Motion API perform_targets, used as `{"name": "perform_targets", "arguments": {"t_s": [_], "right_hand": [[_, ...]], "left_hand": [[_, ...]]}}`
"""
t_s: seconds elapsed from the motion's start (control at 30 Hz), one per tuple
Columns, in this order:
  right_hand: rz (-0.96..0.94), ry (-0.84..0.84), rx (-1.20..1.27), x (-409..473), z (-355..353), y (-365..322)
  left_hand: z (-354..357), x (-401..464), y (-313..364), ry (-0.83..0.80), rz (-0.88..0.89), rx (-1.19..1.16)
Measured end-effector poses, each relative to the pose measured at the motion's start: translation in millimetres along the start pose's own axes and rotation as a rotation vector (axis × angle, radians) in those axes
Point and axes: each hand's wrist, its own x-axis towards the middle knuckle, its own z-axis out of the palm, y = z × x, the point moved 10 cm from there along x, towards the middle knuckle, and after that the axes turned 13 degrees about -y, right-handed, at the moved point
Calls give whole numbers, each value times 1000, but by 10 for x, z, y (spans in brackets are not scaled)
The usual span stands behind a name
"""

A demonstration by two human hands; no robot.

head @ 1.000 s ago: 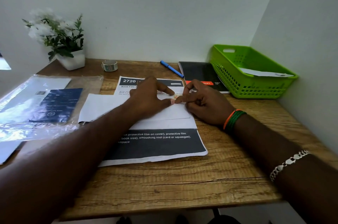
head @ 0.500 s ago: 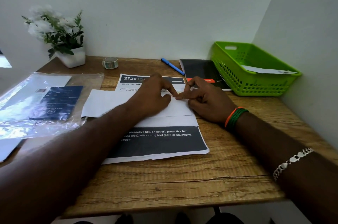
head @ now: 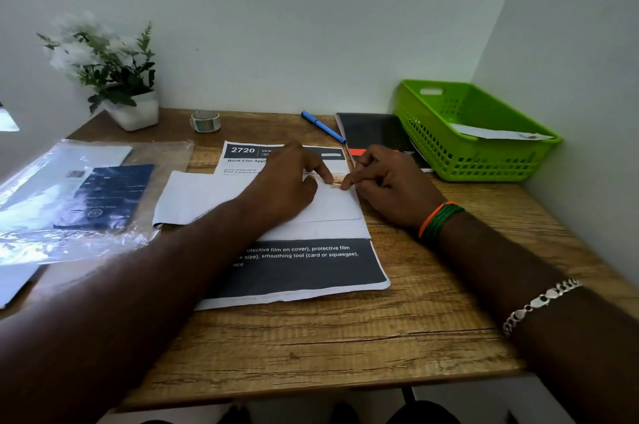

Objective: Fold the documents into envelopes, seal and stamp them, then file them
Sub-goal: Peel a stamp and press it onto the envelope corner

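I see the wooden desk (head: 311, 337) with a printed sheet (head: 304, 271) spread across its middle, and a white envelope (head: 207, 195) lying on top of that sheet. Off to the far right stands a green basket (head: 484, 160) with one envelope (head: 498, 134) already lying in it, so I judge at least one piece is filed and this one is at the stamping step; filing it is left, and more may follow, since a clear plastic pack (head: 69, 202) on the left seems to hold more paper.

My left hand (head: 287, 188) lies over the envelope's right half, its forefinger stretched out to the upper right corner. My right hand (head: 390, 188) rests just beside that corner, fingers curled, its fingertip meeting the left forefinger. Between the two tips sits a small brownish stamp (head: 336, 183), on the envelope's corner. Both fingers touch it; whether the right hand pinches it or only presses it flat, I cannot tell.
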Motion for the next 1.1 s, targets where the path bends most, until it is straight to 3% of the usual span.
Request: {"name": "perform_targets", "arguments": {"t_s": [0.17, 0.43, 0.67, 0.9, 1.1], "right_hand": [[-18, 26, 7, -30, -37, -8], [-2, -147, -165, -20, 134, -103], [-67, -63, 49, -27, 36, -124], [57, 137, 405, -62, -146, 233], [102, 59, 273, 9, -11, 305]], "left_hand": [[11, -3, -3, 0, -3, 2], [-4, -9, 22, 3, -5, -4], [15, -15, 47, 6, 16, 2], [1, -36, 82, 19, -13, 180], [64, -14, 40, -24, -119, 381]]}}
